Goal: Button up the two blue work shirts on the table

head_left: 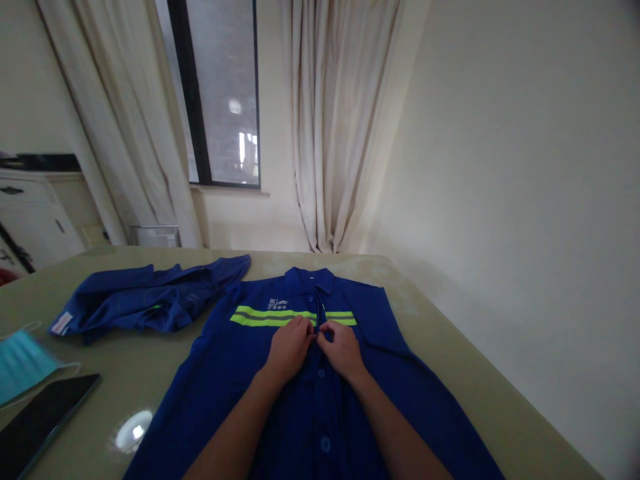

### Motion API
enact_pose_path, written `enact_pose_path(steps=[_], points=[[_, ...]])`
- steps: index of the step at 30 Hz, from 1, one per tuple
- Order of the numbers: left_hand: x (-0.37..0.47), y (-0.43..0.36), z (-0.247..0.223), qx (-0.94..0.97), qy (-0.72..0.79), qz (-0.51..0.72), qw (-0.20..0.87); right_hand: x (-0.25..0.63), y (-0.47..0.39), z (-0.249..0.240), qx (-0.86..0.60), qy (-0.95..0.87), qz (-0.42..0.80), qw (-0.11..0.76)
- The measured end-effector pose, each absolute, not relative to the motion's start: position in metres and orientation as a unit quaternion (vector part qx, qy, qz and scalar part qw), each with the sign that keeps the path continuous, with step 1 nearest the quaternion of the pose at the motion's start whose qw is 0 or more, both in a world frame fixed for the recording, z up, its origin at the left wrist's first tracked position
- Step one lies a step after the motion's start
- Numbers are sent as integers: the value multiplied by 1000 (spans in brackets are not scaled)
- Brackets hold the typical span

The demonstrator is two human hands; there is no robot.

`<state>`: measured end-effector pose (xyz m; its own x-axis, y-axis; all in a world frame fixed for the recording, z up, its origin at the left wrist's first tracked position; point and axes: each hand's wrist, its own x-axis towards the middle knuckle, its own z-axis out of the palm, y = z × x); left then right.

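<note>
A blue work jacket [220, 373] lies spread flat, collar at the far end, with a yellow-green reflective stripe [260, 316] and a white print across the chest. My left hand [291, 345] pinches the front edge just below the stripe. Close beside it, my right hand [341, 347] has thumb and finger closed on the same front opening. The fingertips nearly meet and hide what lies between them. Below my hands, a button [325, 444] shows on the front strip. Above them, near the collar, the opening is parted.
A second crumpled blue garment [165, 300] lies left of the jacket on the greenish table [160, 373]. Nearer, at the left edge, are a light blue face mask [25, 363] and a dark phone [45, 427]. A wall [525, 233] runs along the right side; curtains [325, 133] hang behind.
</note>
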<state>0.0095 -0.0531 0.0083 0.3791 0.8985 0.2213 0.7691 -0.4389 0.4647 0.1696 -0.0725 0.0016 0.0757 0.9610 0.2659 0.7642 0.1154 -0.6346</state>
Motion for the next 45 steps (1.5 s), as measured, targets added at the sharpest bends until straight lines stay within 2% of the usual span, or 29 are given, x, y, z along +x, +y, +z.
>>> enact_pose_path(steps=[10, 17, 24, 30, 38, 45], points=[[10, -54, 8, 822, 486, 255, 150, 174, -68, -2, -569, -673, 211, 423], [8, -53, 9, 814, 490, 259, 174, 172, -70, -1, -559, -677, 222, 425], [7, -51, 6, 813, 483, 283, 162, 177, -67, 4, -524, -660, 290, 454], [6, -47, 0, 814, 469, 290, 182, 175, -63, -3, -553, -662, 281, 420], [7, -47, -2, 801, 454, 331, 207, 174, -63, -6, -564, -685, 212, 408], [4, -41, -9, 792, 438, 349, 242, 172, -63, -4, -585, -672, 211, 402]])
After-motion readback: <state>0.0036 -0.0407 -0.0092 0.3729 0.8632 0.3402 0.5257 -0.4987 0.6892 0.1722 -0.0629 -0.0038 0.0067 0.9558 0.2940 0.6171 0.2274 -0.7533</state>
